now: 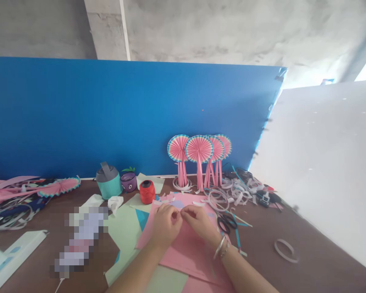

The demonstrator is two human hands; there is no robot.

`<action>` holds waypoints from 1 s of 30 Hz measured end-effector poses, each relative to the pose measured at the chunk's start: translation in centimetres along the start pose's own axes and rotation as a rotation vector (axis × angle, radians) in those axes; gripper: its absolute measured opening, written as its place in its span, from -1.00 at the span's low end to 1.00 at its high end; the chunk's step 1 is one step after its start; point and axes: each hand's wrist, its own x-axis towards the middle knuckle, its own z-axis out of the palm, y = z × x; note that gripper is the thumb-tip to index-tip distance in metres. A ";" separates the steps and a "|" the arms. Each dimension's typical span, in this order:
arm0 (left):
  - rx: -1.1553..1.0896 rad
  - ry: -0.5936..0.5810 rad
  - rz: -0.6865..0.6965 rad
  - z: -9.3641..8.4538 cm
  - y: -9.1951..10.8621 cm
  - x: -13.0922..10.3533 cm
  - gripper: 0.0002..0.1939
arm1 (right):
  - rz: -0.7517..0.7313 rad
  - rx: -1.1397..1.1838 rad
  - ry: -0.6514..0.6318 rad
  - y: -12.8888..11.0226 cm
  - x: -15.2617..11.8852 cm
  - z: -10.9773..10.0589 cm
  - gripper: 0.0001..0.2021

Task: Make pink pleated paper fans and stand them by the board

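My left hand and my right hand meet fingertip to fingertip above a stack of pink paper. Both are closed in a pinch; whatever lies between the fingertips is too small to make out. Bracelets circle my right wrist. Under the pink sheets spread pale green paper and bits of blue paper. Black-handled scissors lie just right of my right hand, among thin paper strips.
Several pink pleated paper fans lean against the blue partition. Tape rolls and tangled white scraps lie at right, a lone ring nearer. A red container, teal pot, purple cup and power strip stand left.
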 end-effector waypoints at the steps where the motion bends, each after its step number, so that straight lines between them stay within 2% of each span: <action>1: -0.007 -0.004 -0.005 0.0 0.0 0.0 -0.87 | -0.003 -0.006 0.002 0.0 0.0 0.0 -0.79; 13: -0.007 -0.041 -0.001 -0.2 0.2 0.0 -0.84 | -0.036 -0.062 0.017 -0.6 -0.1 -0.1 -0.81; 23: 0.016 -0.010 0.022 -0.1 0.3 0.1 -0.86 | -0.017 -0.023 0.006 -0.7 -0.1 -0.1 -0.77; 27: 0.018 -0.001 0.010 -0.3 0.3 0.1 -0.87 | -0.029 -0.063 0.010 -0.2 0.1 -0.4 -0.76; 30: 0.042 0.033 -0.031 -1.1 -0.4 0.7 -0.87 | -0.045 -0.170 0.079 0.8 0.5 -1.5 -0.78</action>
